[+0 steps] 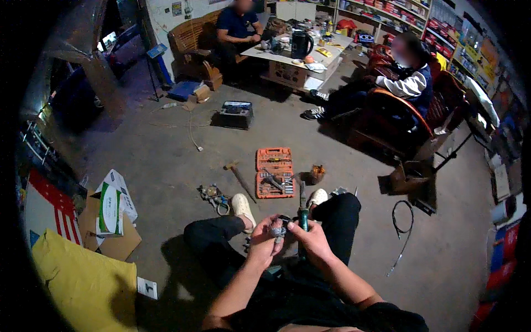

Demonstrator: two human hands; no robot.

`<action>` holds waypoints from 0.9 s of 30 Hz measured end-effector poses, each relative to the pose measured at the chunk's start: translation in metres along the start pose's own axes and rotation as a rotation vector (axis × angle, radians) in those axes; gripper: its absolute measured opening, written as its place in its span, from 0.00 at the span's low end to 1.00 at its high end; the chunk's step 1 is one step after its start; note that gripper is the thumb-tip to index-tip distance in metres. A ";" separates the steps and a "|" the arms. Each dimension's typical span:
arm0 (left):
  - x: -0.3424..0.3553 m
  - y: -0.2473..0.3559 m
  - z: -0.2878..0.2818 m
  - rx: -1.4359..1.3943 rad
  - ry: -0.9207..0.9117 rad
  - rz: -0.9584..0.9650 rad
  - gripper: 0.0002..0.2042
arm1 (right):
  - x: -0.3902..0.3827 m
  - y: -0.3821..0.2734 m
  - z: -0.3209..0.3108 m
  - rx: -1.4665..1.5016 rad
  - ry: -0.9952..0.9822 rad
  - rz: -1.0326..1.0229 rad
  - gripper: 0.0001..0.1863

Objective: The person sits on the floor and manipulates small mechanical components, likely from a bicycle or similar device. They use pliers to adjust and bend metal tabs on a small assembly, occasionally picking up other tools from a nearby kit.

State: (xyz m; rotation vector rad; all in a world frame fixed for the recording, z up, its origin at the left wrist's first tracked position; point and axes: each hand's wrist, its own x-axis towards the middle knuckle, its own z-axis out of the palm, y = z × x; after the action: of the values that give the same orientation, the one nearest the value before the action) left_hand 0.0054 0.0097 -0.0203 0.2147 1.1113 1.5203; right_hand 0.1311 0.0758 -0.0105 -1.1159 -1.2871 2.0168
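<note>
My left hand [264,246] is closed around a small grey metal part [277,232], held up between my knees. In my right hand [313,241] is a tool with a green handle [303,218] and a dull narrow shaft pointing away from me; its exact kind is unclear. The fingertips of both hands meet close to a small black piece [285,218] at the metal part. Beyond my feet lies an open orange socket set case [275,193] with tools in it. A hammer [241,180] rests to its left, and a small amber-coloured container [317,174] stands to its right.
Loose metal parts [214,197] lie by my left foot. A black cable [402,224] curls on the floor at right, near a cardboard box [410,177]. Farther off is a car battery [235,115]. Two people sit near a cluttered table [260,52]. Yellow sacking [83,276] lies at left.
</note>
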 end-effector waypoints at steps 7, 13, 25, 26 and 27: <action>-0.004 0.006 0.001 -0.102 -0.081 -0.080 0.09 | 0.002 -0.001 0.000 -0.006 -0.007 -0.041 0.14; -0.004 0.010 0.002 -0.122 -0.109 -0.076 0.08 | 0.002 0.002 -0.004 -0.044 0.017 -0.137 0.15; -0.003 0.046 -0.001 -0.024 -0.021 0.325 0.20 | -0.044 -0.022 -0.009 -0.541 -0.162 -0.473 0.12; -0.003 0.046 -0.005 -0.006 -0.020 0.370 0.20 | -0.047 -0.020 -0.007 -0.560 -0.189 -0.489 0.12; -0.003 0.046 -0.006 0.009 -0.030 0.418 0.20 | -0.049 -0.020 -0.008 -0.585 -0.210 -0.513 0.12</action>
State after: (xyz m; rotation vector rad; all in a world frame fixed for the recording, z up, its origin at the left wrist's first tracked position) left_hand -0.0286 0.0102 0.0119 0.4985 1.0938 1.8729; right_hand 0.1639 0.0515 0.0238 -0.6919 -2.1057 1.4345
